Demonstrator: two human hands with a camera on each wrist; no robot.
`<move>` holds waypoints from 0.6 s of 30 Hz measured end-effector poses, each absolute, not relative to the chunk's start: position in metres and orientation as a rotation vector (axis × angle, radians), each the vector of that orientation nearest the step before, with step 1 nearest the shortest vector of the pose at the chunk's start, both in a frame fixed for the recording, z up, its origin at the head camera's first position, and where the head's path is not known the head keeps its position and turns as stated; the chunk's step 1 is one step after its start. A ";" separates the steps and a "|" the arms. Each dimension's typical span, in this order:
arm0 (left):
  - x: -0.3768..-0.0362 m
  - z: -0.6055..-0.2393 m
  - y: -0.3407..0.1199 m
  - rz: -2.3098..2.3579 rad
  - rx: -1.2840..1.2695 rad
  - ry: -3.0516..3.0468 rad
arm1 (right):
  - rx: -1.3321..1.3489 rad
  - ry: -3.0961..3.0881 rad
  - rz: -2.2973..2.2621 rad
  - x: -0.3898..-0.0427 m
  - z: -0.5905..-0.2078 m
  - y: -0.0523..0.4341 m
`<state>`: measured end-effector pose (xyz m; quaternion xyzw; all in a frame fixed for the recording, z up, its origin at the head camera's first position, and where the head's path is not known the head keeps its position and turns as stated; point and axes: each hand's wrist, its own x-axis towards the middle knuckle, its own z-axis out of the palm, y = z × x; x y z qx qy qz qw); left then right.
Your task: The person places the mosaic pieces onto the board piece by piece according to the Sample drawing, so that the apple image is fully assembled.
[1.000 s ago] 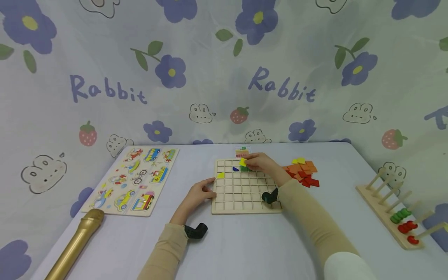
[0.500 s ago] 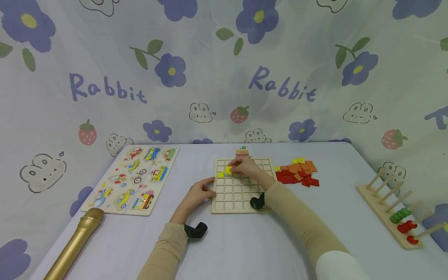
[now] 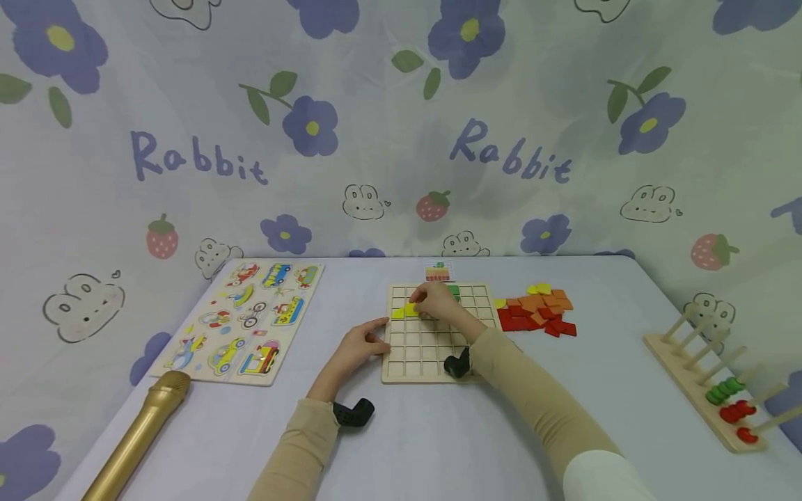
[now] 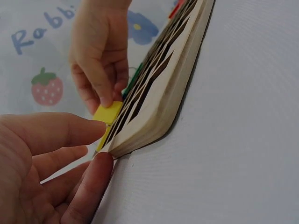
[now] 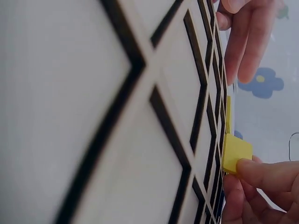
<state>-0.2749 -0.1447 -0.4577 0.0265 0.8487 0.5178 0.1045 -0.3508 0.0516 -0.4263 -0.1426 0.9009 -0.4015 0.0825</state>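
Two hands: both work at the grid board (image 3: 432, 334), which lies flat on the desk (image 3: 438, 445).
Right hand (image 3: 435, 303): reaches over the board's far left part and pinches a yellow tile (image 5: 236, 153) between fingertips, holding it against the board (the right wrist view shows the tile tilted, one edge at a cell).
Left hand (image 3: 357, 348): rests at the board's left edge, thumb and fingers (image 4: 65, 135) curled round the near corner, gripping it.
Placed tiles: another yellow piece (image 3: 397, 313) sits in a cell just left of the held tile; a green piece (image 3: 454, 290) lies just behind the right hand.
Loose tiles (image 3: 535, 313): red, orange and yellow heap on the desk just right of the board.
Card (image 3: 437, 271): small, just behind the board.
Vehicle puzzle (image 3: 241, 320): left of the board, apart from it.
Microphone (image 3: 134, 438): gold, near left.
Peg rack (image 3: 708, 383): far right, with green and red rings.
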 end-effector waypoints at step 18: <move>-0.274 -0.458 -0.144 1.527 0.085 2.499 | -0.439 2.692 -1.129 -0.351 -0.429 0.060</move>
